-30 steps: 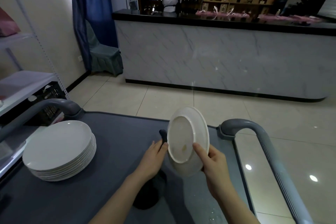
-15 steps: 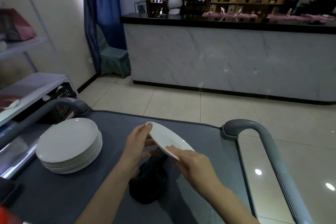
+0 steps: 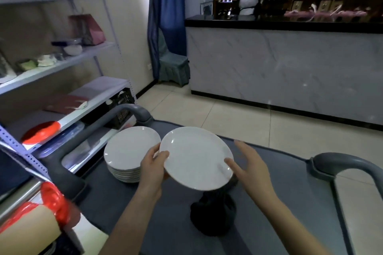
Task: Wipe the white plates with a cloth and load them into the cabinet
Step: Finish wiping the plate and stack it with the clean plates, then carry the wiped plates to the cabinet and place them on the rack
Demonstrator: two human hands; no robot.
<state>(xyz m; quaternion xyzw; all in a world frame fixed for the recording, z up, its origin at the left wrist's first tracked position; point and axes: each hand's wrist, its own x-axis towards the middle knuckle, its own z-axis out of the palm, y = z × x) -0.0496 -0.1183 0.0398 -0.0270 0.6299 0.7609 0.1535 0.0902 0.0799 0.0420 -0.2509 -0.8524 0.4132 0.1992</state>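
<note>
White plate [image 3: 195, 157] held over the cart top [image 3: 290, 188], beside the plate stack [image 3: 129, 151].
Left hand [image 3: 152, 168] pinches its left rim; right hand [image 3: 248, 164], fingers spread, seemingly touches the right rim; dark cloth [image 3: 213, 214] partly hidden below.

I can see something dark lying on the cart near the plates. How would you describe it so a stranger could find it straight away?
Start at the grey cart in the foreground, with the stack of white plates on its left side. Right of the stack, both hands hold a single white plate; just below it lies the dark cloth, crumpled in a heap. It is the only black, soft thing on the cart.
</note>
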